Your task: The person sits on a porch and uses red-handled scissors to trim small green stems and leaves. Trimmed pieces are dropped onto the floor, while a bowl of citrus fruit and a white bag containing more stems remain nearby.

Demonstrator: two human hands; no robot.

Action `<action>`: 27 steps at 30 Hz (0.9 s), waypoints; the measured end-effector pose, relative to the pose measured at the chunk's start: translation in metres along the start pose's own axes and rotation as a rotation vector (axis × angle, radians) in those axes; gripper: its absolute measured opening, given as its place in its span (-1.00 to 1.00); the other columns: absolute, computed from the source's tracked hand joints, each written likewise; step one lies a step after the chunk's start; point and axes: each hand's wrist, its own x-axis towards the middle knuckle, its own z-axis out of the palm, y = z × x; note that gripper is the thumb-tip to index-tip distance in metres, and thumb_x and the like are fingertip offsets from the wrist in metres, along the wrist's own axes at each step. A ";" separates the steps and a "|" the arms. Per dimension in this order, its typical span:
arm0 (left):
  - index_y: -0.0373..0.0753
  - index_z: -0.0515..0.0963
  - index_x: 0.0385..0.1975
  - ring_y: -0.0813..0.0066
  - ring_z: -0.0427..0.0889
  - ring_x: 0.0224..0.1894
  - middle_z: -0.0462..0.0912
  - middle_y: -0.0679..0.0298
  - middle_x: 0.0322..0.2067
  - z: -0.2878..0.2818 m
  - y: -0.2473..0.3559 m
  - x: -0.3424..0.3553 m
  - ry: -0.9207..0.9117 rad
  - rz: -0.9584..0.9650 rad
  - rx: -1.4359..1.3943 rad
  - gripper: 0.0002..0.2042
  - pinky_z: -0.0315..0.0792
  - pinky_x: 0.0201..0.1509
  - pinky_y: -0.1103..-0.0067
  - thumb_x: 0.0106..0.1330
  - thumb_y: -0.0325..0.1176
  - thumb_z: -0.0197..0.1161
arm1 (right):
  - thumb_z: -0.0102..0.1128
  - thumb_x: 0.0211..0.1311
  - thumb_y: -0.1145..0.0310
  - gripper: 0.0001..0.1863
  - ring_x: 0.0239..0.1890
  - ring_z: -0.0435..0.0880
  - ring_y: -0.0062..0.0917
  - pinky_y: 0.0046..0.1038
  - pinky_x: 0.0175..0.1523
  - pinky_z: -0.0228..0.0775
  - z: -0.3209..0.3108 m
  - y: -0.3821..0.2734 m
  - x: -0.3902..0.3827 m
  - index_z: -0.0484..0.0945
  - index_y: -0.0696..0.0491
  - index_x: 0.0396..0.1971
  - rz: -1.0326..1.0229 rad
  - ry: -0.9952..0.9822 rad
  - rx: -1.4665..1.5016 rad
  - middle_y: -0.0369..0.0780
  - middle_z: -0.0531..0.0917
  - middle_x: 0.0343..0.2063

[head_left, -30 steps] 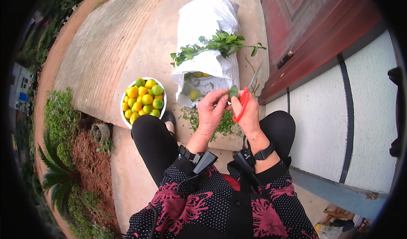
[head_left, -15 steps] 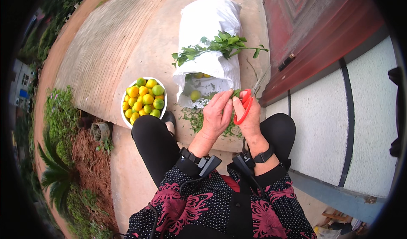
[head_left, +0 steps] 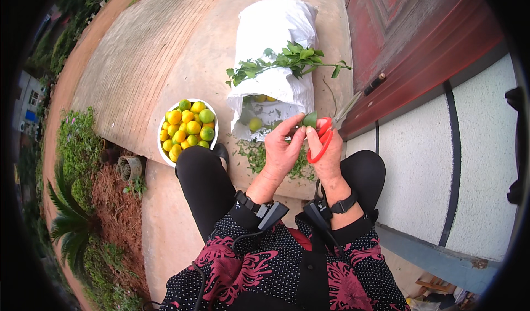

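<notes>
Concrete (head_left: 204,62) below, leaf (head_left: 311,119) against fingers (head_left: 289,125)

Outdoor concrete yard (head_left: 171,222), apparently home: red panelled door (head_left: 422,46), white wall (head_left: 417,167), planted bed (head_left: 118,217).

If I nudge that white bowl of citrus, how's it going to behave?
The white bowl will probably feel heavy, being crowded with citrus fruit. A hard shove might send some rolling, since they're round and loosely piled. The bowl itself likely stays stiff, judging by its even rim.
</notes>
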 end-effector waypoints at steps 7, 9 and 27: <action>-0.37 0.51 0.07 0.58 0.68 -0.24 0.69 0.20 -0.19 -0.005 0.003 0.004 -0.008 -0.103 -0.154 -0.63 0.56 -0.13 0.64 0.24 -0.59 0.31 | 0.20 0.27 0.52 -0.88 -0.37 0.54 -0.74 -0.61 -0.22 0.44 -0.002 0.001 0.003 0.49 0.15 -0.23 -0.055 0.037 0.070 -0.35 0.60 -0.41; -0.40 0.48 0.09 0.53 0.68 -0.20 0.68 0.18 -0.17 -0.006 0.006 0.007 -0.005 -0.121 -0.274 -0.60 0.57 -0.06 0.60 0.23 -0.61 0.32 | 0.19 0.28 0.52 -0.90 -0.37 0.55 -0.75 -0.62 -0.22 0.44 -0.002 -0.001 0.003 0.50 0.15 -0.24 -0.027 0.032 0.052 -0.35 0.60 -0.42; -0.41 0.52 -0.10 0.54 0.69 -0.28 0.69 0.21 -0.28 0.002 0.003 0.001 -0.067 -0.193 -0.545 -0.75 0.61 -0.15 0.59 0.23 -0.61 0.32 | 0.14 0.34 0.47 -0.92 -0.38 0.57 -0.72 -0.63 -0.25 0.47 -0.006 -0.013 0.003 0.49 0.16 -0.29 0.117 -0.040 0.364 -0.35 0.58 -0.39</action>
